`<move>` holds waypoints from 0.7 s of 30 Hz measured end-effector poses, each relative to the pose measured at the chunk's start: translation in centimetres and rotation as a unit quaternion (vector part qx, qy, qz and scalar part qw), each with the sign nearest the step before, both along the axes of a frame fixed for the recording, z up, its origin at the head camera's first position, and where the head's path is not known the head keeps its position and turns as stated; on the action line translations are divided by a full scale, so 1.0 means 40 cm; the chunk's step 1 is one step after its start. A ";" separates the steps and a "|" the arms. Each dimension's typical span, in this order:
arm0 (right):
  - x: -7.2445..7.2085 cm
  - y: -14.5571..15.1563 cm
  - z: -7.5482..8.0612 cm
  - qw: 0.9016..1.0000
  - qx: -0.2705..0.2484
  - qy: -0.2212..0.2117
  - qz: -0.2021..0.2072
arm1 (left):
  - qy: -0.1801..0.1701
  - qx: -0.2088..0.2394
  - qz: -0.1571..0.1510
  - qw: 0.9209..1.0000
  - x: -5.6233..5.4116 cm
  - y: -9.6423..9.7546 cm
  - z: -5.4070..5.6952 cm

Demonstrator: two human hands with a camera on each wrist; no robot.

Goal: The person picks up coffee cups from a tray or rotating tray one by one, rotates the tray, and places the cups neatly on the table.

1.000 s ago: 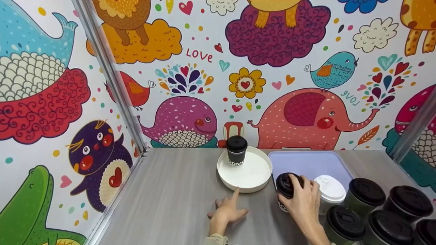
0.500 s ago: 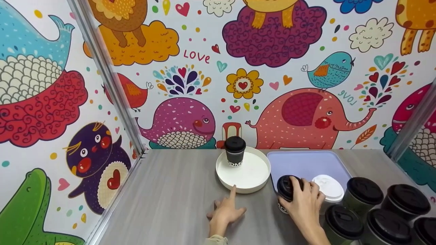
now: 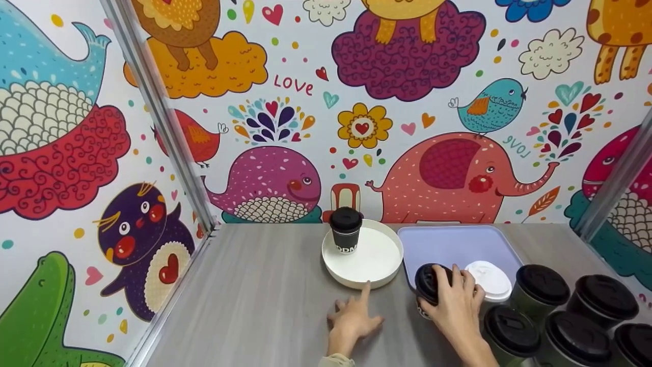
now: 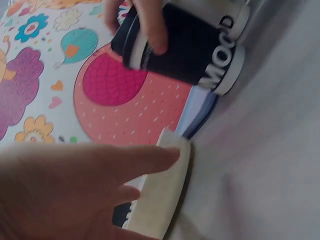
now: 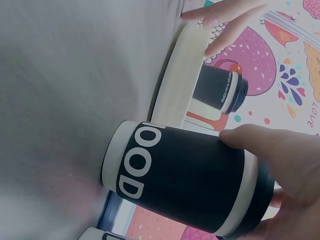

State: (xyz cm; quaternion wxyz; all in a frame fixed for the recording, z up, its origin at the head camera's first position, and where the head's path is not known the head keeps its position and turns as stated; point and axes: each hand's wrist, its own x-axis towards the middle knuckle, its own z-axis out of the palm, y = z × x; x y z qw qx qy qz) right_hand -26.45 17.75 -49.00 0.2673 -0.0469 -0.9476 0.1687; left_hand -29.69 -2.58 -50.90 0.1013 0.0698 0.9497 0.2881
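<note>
A round white dish (image 3: pixel 374 260) lies on the table, and a black paper coffee cup (image 3: pixel 346 238) with a black lid stands on its left part. My left hand (image 3: pixel 352 318) is in front of the dish, index finger extended to its near wall; the left wrist view shows that fingertip against the white side (image 4: pixel 160 190). To the right, my right hand (image 3: pixel 456 311) grips a second black coffee cup (image 5: pixel 185 175) near its lid, thumb on one side. This cup has a white base band and large white letters, and stands upright on or close over the table.
Behind the right hand lies a lilac tray (image 3: pixel 451 242). A white-lidded cup (image 3: pixel 491 279) stands beside that hand, with several black-lidded cups (image 3: pixel 542 285) crowded at the right. A patterned wall (image 3: pixel 285 178) borders the table's back.
My left hand has moved slightly right along the front of the dish. The cup on the dish has shifted a little left and nearer. My right hand keeps its grip almost in place.
</note>
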 end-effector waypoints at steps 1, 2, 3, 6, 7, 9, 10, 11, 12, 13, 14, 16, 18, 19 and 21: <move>0.000 0.002 0.001 1.000 0.000 -0.003 0.002 | 0.008 -0.005 -0.008 1.000 0.003 0.009 -0.002; 0.000 0.004 0.001 1.000 0.001 -0.006 0.003 | 0.017 -0.008 -0.015 1.000 0.006 0.017 -0.003; 0.000 0.006 0.002 1.000 0.002 -0.008 0.003 | 0.023 -0.008 -0.019 1.000 0.007 0.024 -0.006; 0.001 0.012 0.004 1.000 0.005 -0.015 0.003 | 0.032 0.012 -0.013 0.999 0.005 0.033 -0.011; 0.001 0.013 0.004 1.000 0.007 -0.017 0.003 | 0.034 0.023 -0.004 0.999 0.001 0.031 -0.013; 0.001 0.015 0.006 1.000 0.010 -0.018 0.005 | 0.043 0.046 0.021 0.998 -0.007 0.022 -0.018; 0.001 0.016 0.007 1.000 0.013 -0.017 0.006 | 0.046 0.055 0.036 0.997 -0.011 0.017 -0.021; 0.001 0.018 0.008 1.000 0.016 -0.017 0.008 | 0.050 0.061 0.051 0.996 -0.016 0.010 -0.025; 0.001 0.019 0.009 1.000 0.018 -0.017 0.010 | 0.055 0.066 0.065 0.994 -0.021 0.004 -0.029; 0.001 0.020 0.009 1.000 0.019 -0.018 0.012 | 0.056 0.070 0.078 0.993 -0.025 -0.002 -0.033; 0.002 0.021 0.010 1.000 0.020 -0.019 0.013 | 0.057 0.072 0.089 0.992 -0.028 -0.007 -0.036; 0.002 0.024 0.012 0.999 0.022 -0.023 0.015 | 0.054 0.078 0.100 0.990 -0.033 -0.015 -0.039; 0.001 0.026 0.013 0.999 0.021 -0.029 0.016 | 0.050 0.080 0.100 0.991 -0.034 -0.019 -0.041; 0.000 0.027 0.013 0.999 0.020 -0.031 0.016 | 0.048 0.079 0.096 0.991 -0.033 -0.019 -0.041; -0.001 0.028 0.013 0.999 0.018 -0.036 0.018 | 0.045 0.073 0.089 0.992 -0.032 -0.018 -0.041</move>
